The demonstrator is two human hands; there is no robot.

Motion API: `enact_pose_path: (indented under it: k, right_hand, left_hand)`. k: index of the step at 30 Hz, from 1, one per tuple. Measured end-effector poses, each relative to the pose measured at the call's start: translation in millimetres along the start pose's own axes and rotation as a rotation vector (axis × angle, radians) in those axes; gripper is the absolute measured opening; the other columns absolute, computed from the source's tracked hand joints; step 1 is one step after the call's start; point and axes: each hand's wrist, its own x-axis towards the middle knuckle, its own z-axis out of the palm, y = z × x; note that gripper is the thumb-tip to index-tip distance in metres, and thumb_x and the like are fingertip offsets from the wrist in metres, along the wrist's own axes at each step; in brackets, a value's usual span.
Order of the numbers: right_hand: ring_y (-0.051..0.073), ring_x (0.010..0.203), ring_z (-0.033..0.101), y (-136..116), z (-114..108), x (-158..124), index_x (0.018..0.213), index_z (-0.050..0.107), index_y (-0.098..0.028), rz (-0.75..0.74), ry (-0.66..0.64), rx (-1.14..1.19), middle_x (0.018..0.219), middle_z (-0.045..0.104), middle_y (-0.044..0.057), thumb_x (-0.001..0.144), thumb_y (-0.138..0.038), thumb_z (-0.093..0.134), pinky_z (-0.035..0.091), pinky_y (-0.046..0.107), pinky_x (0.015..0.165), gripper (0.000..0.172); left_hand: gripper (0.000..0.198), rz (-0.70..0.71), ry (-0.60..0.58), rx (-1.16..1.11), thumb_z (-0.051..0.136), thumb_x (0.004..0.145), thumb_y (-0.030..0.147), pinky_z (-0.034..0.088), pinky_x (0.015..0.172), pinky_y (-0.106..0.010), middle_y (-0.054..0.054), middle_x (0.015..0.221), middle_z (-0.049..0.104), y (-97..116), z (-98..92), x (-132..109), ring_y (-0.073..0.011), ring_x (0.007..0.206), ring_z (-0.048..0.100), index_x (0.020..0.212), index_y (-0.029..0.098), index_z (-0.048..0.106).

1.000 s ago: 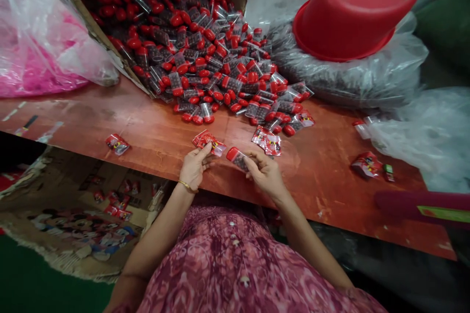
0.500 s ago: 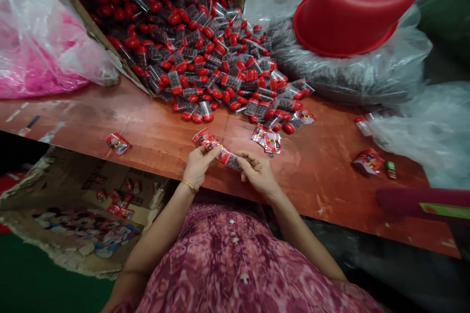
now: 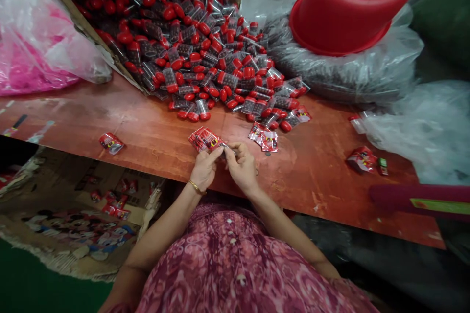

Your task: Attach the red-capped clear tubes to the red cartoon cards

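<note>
My left hand [image 3: 204, 168] and my right hand [image 3: 240, 168] meet at the near edge of the red-brown table [image 3: 154, 132]. Both pinch a small red printed packet [image 3: 205, 139] that sticks up from the fingertips; the red-capped tube from earlier is now mostly hidden inside it. A gold bangle sits on my left wrist. Behind the hands a big pile of clear red-capped tubes [image 3: 205, 63] spills from a tipped cardboard box [image 3: 91, 29]. A few more red packets [image 3: 263, 138] lie just right of my hands.
A single packet [image 3: 110, 143] lies at the left. A red basin [image 3: 348, 5] rests upside down on a clear bag of dark parts [image 3: 348, 73]. A pink-filled bag [image 3: 36, 54] sits far left. More packets [image 3: 362, 159] lie right. A carton [image 3: 91, 215] stands below the table.
My right hand has moved left to meet the left one, pushing the red-capped tube into the packet. The tube was fully visible before and is now mostly covered.
</note>
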Motion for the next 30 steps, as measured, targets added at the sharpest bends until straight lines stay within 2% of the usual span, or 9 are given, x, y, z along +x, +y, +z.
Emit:
enact_pose_path:
  k: [2, 6, 12, 14, 17, 21, 23, 27, 30]
  right_hand:
    - [0.006, 0.042, 0.047, -0.4, 0.7, -0.3, 0.085, 0.050, -0.021, 0.024, -0.027, 0.071, 0.062, 0.056, -0.006, 0.078, -0.044, 0.057, 0.040, 0.019, 0.041, 0.025]
    - [0.009, 0.048, 0.056, 0.1, -4.8, -0.7, 0.089, 0.051, -0.021, 0.066, -0.158, 0.194, 0.066, 0.059, -0.005, 0.073, -0.047, 0.062, 0.048, 0.023, 0.050, 0.033]
    - [0.011, 0.049, 0.053, 7.7, -6.7, 9.5, 0.072, 0.050, -0.020, 0.005, -0.109, 0.014, 0.058, 0.056, -0.004, 0.070, -0.050, 0.064, 0.045, 0.024, 0.049, 0.033]
    - [0.012, 0.052, 0.052, 9.3, -8.4, 16.7, 0.070, 0.052, -0.020, -0.075, -0.119, -0.174, 0.059, 0.056, -0.002, 0.074, -0.051, 0.060, 0.043, 0.025, 0.051, 0.033]
    - [0.016, 0.064, 0.056, 8.1, -16.8, 33.8, 0.079, 0.059, -0.017, -0.222, -0.056, -0.579, 0.072, 0.064, 0.005, 0.082, -0.046, 0.052, 0.045, 0.029, 0.063, 0.030]
    - [0.028, 0.096, 0.053, 3.9, -28.0, 71.6, 0.105, 0.060, -0.012, -0.356, 0.067, -1.020, 0.109, 0.062, 0.018, 0.085, -0.035, 0.049, 0.040, 0.041, 0.084, 0.032]
    - [0.033, 0.111, 0.045, 3.3, -29.4, 93.6, 0.117, 0.055, -0.010, -0.379, 0.135, -1.169, 0.125, 0.052, 0.021, 0.085, -0.035, 0.049, 0.034, 0.049, 0.091, 0.041]
    - [0.037, 0.120, 0.035, 7.0, -27.6, 125.8, 0.126, 0.048, -0.009, -0.356, 0.190, -1.330, 0.127, 0.049, 0.023, 0.086, -0.034, 0.046, 0.017, 0.060, 0.098, 0.048]
    - [0.034, 0.116, 0.040, 11.7, -28.5, 127.1, 0.127, 0.049, -0.009, -0.381, 0.131, -1.369, 0.123, 0.052, 0.021, 0.086, -0.023, 0.040, 0.013, 0.059, 0.101, 0.044]
  left_hand:
    - [0.024, -0.003, -0.049, 0.002, 0.078, 0.055, 0.019, 0.044, 0.064, -0.020, 0.000, 0.068, 0.067, 1.7, -0.2, 2.2, -0.0097, 0.064, 0.060, 0.075, 0.013, 0.066]
    - [0.023, -0.045, -0.039, -0.006, 0.077, 0.058, 0.023, 0.044, 0.061, -0.020, -0.001, 0.070, 0.068, 4.9, -2.8, 3.7, -0.0092, 0.061, 0.059, 0.076, 0.012, 0.067]
    - [0.019, -0.135, -0.020, -0.006, 0.078, 0.059, 0.019, 0.046, 0.065, -0.018, 0.001, 0.068, 0.068, 1.1, -3.6, -1.4, -0.0075, 0.062, 0.061, 0.071, 0.013, 0.065]
    - [0.015, -0.150, 0.036, 0.022, 0.076, 0.062, 0.017, 0.047, 0.070, -0.019, -0.001, 0.071, 0.069, 12.0, -9.0, 1.8, -0.0088, 0.065, 0.063, 0.073, 0.013, 0.065]
    - [0.005, -0.126, 0.175, 0.026, 0.066, 0.074, 0.019, 0.048, 0.075, -0.023, -0.003, 0.077, 0.070, 44.9, -29.8, 13.1, -0.0120, 0.073, 0.066, 0.074, 0.015, 0.064]
    - [0.026, 0.051, 0.552, -0.148, 0.046, 0.089, 0.030, 0.048, 0.079, -0.021, -0.001, 0.077, 0.069, 92.5, -70.9, 27.1, -0.0083, 0.077, 0.065, 0.070, 0.019, 0.060]
    - [0.034, 0.156, 0.597, -0.211, 0.040, 0.090, 0.041, 0.048, 0.080, -0.021, -0.004, 0.086, 0.070, 104.0, -84.6, 28.5, -0.0095, 0.088, 0.065, 0.073, 0.020, 0.061]
    - [0.039, 0.179, 0.487, -0.101, 0.045, 0.082, 0.054, 0.049, 0.082, -0.028, -0.009, 0.098, 0.069, 90.7, -79.6, 23.0, -0.0164, 0.100, 0.063, 0.081, 0.019, 0.063]
    - [0.031, 0.253, 0.394, 0.344, 0.063, 0.071, 0.048, 0.046, 0.089, -0.034, -0.008, 0.100, 0.069, 62.8, -57.2, 21.7, -0.0215, 0.103, 0.061, 0.087, 0.021, 0.067]
